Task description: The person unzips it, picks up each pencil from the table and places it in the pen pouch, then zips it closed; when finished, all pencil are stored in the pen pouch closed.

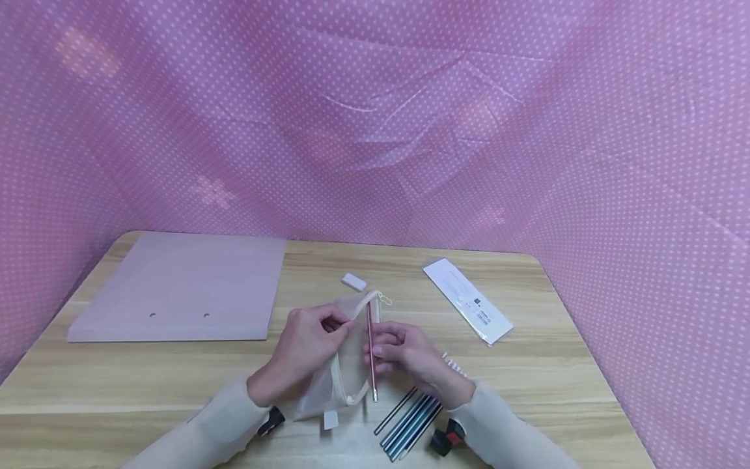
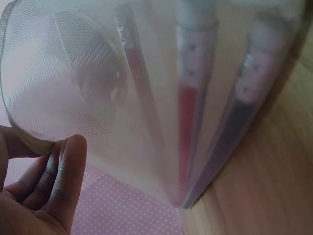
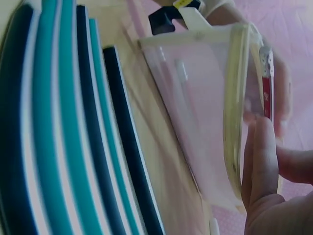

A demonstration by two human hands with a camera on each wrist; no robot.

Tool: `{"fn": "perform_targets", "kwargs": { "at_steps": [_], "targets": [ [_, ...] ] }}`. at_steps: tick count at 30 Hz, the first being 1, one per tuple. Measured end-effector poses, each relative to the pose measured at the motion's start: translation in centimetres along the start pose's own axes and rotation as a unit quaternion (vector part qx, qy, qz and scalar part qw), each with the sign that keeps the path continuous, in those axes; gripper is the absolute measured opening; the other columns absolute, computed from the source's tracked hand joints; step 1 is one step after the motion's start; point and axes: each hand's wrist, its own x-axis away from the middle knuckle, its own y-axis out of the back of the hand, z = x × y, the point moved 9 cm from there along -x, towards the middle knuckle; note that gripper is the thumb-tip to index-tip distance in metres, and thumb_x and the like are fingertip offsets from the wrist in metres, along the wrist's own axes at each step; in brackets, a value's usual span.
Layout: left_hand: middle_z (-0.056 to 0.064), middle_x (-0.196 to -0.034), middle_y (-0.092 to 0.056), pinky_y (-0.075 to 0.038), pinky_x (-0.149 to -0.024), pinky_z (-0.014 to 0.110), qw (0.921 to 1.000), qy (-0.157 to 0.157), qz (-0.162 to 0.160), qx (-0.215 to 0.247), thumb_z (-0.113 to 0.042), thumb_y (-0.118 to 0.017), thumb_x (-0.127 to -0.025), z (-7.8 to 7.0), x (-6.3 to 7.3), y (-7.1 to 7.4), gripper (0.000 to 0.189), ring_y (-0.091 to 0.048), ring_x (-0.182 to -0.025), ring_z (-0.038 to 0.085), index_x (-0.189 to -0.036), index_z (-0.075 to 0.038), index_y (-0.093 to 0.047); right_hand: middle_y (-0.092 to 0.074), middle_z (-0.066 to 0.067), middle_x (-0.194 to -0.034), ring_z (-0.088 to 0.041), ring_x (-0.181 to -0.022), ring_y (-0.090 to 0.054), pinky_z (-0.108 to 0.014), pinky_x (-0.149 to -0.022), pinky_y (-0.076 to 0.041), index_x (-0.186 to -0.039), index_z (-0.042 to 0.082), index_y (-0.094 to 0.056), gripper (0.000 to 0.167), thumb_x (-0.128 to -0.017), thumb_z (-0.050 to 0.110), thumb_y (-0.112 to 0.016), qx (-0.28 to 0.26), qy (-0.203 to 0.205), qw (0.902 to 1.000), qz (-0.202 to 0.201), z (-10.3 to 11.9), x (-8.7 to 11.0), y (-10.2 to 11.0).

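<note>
Biggest risk here imo: the red pencil snagging on the zip edge of the mesh pouch. Pencil's lengthwise along the mouth, eraser end toward the near side, so if the left hand lets its pinch on the left edge go slack, that mouth could sag shut. Right hand has the pencil between thumb and fingers; too loose and it'd probably swivel or drop. Also, the right wrist is right by the row of pencils at the near right, so a low sweep might scatter them.

As for containers, the pouch is unzipped and has at least two pencils in it, a red one and a dark one. The mesh blurs things, so a third slim shape could just be the held pencil showing through.
</note>
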Motion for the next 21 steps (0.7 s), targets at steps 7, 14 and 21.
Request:
{"fn": "perform_targets", "kwargs": {
  "at_steps": [7,14,21],
  "targets": [
    [-0.003,-0.075,-0.075,-0.054,-0.055,0.018,1.0000,-0.006,0.005,-0.006,-0.015,-0.080,-0.085,-0.4,0.3,-0.3,0.005,-0.063,-0.061,0.005,-0.083,-0.012,-0.077,-0.072,-0.015,-0.111,-0.014,-0.090,-0.073,-0.026,-0.077,-0.062,-0.143,-0.008,-0.046,0.049,-0.096,-0.003,-0.059,0.002,0.004,0.9999,-0.013,0.2,-0.3,-1.1],
    [-0.005,-0.072,-0.074,-0.055,-0.060,0.018,0.9999,-0.006,0.002,-0.009,-0.013,-0.079,-0.084,-0.6,0.5,-0.4,0.004,-0.064,-0.064,0.003,-0.081,-0.014,-0.076,-0.073,-0.008,-0.102,-0.015,-0.086,-0.074,-0.026,-0.071,-0.062,-0.141,-0.004,-0.050,0.049,-0.093,-0.006,-0.060,0.035,0.004,0.9988,-0.036,-0.2,-0.7,-1.5],
    [-0.005,-0.073,-0.074,-0.055,-0.060,0.017,0.9999,-0.013,0.003,-0.007,-0.014,-0.079,-0.085,-0.7,0.4,-0.3,0.003,-0.064,-0.064,0.003,-0.083,-0.013,-0.077,-0.071,-0.022,-0.108,-0.017,-0.083,-0.074,-0.028,-0.070,-0.063,-0.138,-0.002,-0.055,0.047,-0.092,-0.006,-0.063,0.077,0.007,0.9952,-0.059,-0.2,-0.7,-1.4]
  ]
}}
